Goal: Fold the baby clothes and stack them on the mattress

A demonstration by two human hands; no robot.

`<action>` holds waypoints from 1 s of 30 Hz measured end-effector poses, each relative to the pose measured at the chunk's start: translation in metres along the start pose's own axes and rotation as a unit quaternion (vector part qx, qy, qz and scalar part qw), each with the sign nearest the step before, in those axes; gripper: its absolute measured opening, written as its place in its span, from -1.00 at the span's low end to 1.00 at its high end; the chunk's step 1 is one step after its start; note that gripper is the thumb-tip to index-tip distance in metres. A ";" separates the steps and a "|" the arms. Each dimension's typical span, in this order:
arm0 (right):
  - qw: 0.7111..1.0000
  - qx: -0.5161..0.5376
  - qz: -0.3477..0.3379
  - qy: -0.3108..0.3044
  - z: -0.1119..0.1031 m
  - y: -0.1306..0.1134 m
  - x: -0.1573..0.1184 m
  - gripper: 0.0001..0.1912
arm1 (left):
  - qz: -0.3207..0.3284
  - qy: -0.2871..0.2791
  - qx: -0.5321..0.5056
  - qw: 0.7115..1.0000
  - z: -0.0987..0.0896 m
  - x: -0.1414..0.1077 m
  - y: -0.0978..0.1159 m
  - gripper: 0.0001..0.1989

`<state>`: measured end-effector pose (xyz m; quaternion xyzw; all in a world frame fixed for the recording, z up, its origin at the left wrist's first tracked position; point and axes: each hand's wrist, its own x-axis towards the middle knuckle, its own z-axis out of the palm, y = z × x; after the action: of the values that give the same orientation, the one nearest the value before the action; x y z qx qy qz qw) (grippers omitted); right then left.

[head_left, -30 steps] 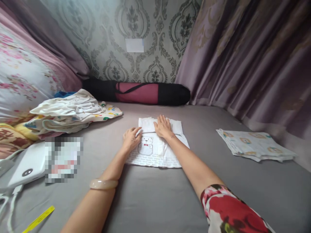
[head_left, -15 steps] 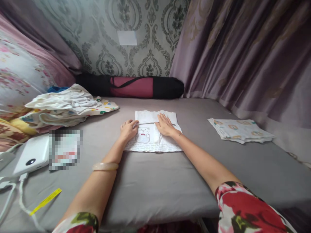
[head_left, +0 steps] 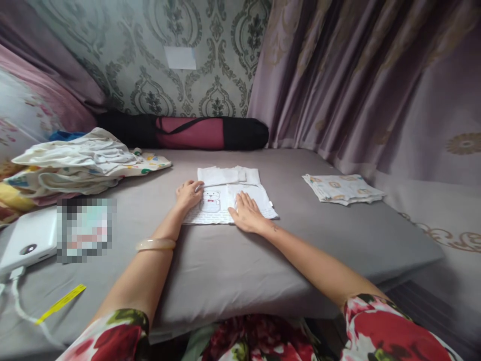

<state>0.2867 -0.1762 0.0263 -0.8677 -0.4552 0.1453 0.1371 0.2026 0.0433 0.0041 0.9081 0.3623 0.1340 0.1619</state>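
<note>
The person's right hand (head_left: pixel 246 213) lies flat, palm down, fingers extended and slightly apart, on the lower right part of a white cloth garment (head_left: pixel 220 189). The left hand (head_left: pixel 189 194) rests at the garment's left edge with its fingers bent; whether it pinches the fabric cannot be told. The garment lies in front of the person on a grey-sheeted bed (head_left: pixel 221 271), near its front edge, with its far part folded over in a band. A bear with a red bow tie is printed on its left half, above rows of small lettering. A pale bangle (head_left: pixel 156 244) circles the left forearm. To the right, well apart, sits a folded patterned cloth (head_left: pixel 343 189). To the left are a loose heap of clothes (head_left: pixel 82 155), a white power bank (head_left: pixel 32 235) with a cable (head_left: pixel 22 306), a pixelated item (head_left: pixel 86 228) and a yellow strip (head_left: pixel 62 304). A long black and maroon bag (head_left: pixel 190 133) lies along the back, below a patterned wall (head_left: pixel 218 45) and beside mauve curtains (head_left: pixel 338 75).
</note>
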 end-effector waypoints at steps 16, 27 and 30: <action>0.993 -0.050 -0.109 0.002 0.010 -0.017 -0.079 -0.31 | 0.014 0.011 0.009 1.000 0.004 0.003 -0.005 -0.59; 0.990 -0.060 -0.118 0.044 0.018 -0.013 -0.080 -0.33 | 0.012 0.011 0.009 1.000 0.004 0.003 -0.004 -0.59; 0.990 -0.057 -0.123 0.048 0.018 -0.012 -0.080 -0.34 | 0.004 0.006 0.009 1.000 0.003 0.003 -0.004 -0.59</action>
<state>0.2279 -0.2340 0.0245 -0.8174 -0.5591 0.0590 0.1258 0.2036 0.0470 -0.0002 0.9103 0.3603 0.1368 0.1511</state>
